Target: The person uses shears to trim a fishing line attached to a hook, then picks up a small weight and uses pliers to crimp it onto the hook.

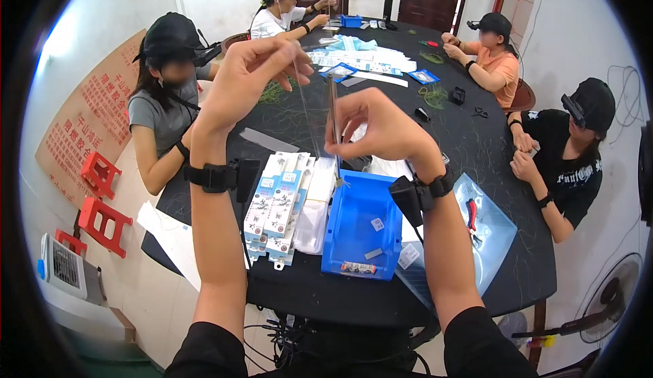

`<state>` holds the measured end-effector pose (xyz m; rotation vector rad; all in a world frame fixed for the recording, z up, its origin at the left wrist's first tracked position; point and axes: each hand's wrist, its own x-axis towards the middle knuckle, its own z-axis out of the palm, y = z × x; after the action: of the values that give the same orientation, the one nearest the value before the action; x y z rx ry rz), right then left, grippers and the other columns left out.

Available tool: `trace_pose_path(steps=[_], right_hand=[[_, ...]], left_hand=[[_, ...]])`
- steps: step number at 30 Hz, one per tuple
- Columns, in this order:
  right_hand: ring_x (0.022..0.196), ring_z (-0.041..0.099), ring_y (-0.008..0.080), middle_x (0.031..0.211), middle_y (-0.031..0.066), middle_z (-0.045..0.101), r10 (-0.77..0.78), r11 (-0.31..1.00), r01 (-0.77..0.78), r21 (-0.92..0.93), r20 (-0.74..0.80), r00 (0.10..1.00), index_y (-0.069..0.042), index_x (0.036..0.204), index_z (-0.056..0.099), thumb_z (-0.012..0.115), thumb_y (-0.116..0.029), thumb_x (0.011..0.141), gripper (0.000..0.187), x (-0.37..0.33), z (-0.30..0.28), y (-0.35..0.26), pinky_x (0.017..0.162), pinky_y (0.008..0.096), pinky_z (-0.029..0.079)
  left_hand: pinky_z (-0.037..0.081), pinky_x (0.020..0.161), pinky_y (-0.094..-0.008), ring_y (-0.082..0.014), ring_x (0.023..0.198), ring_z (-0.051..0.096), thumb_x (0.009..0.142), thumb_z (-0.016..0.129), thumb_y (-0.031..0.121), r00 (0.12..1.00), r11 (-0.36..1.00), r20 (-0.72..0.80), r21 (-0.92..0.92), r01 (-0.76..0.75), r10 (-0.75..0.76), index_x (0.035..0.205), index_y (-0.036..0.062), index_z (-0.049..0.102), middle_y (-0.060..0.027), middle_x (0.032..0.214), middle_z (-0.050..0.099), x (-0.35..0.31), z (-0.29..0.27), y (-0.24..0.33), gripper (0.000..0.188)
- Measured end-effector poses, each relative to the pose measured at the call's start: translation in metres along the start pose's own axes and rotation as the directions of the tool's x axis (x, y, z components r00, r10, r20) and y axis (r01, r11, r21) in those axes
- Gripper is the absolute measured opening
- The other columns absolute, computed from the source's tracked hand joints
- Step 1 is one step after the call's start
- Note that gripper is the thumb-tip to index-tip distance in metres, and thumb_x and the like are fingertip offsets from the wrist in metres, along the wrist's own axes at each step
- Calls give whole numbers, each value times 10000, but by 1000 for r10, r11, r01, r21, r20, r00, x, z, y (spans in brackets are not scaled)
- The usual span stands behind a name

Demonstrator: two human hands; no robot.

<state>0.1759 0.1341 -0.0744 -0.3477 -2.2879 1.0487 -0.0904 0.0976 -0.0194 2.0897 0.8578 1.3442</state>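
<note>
My left hand [253,79] is raised over the table with thumb and fingers pinched together. From its fingertips a thin clear line [304,102] runs down toward my right hand [384,125]. That hand is curled, its thumb and fingers closed around a slim metal rod [332,109] that stands nearly upright. Something tiny shows at the rod's lower end, too small to make out. Below it sits a blue plastic bin [359,204] holding a small battery-like cylinder [358,268] and small pale labels [377,224].
Left of the bin lie stacked printed packages [277,198] and a clear plastic box [311,228]. Red-handled pliers [471,216] rest on a bluish sheet [493,225] at the right. Farther back are green line coils [434,95] and papers [367,60]. Several people sit around the table.
</note>
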Motion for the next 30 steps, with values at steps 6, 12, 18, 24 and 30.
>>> trace_pose_path(steps=[6,12,18,24,30], right_hand=[[739,680,100,758,23,704,92,994,-81,-70,182,979,-18,835,728,879,-119,792,186,2,7,21,690,281,557],[716,666,119,745,39,687,132,988,-116,-102,166,977,-14,839,705,872,-131,793,209,1,10,24,665,300,544],[711,685,136,753,60,710,141,979,-116,-167,148,979,-19,859,719,866,-129,798,193,1,11,19,664,303,555],[785,704,106,817,19,729,152,977,-120,-179,177,972,-22,862,706,864,-105,850,179,2,7,7,752,285,587],[776,720,129,873,43,761,86,981,-72,-182,69,994,-30,947,739,936,-246,846,310,3,2,0,753,304,598]], left_hand=[[589,827,-296,-148,941,755,1105,671,247,997,997,4,-28,-70,71,1088,-39,800,-118,1002,797,-6,10,20,314],[612,867,-281,-157,887,798,976,814,200,998,981,-18,187,-50,54,1050,-36,823,-112,951,823,-15,25,40,247],[619,751,-271,-146,759,793,964,785,118,997,958,-74,286,14,7,969,-48,813,-88,825,814,-18,32,53,169],[610,736,-261,-145,750,795,941,776,74,991,891,-102,453,-32,87,938,-29,810,-95,818,813,-18,35,58,109],[604,767,-259,-123,781,791,948,779,66,926,863,-244,485,-141,288,975,-20,820,-86,820,808,-16,41,52,98]])
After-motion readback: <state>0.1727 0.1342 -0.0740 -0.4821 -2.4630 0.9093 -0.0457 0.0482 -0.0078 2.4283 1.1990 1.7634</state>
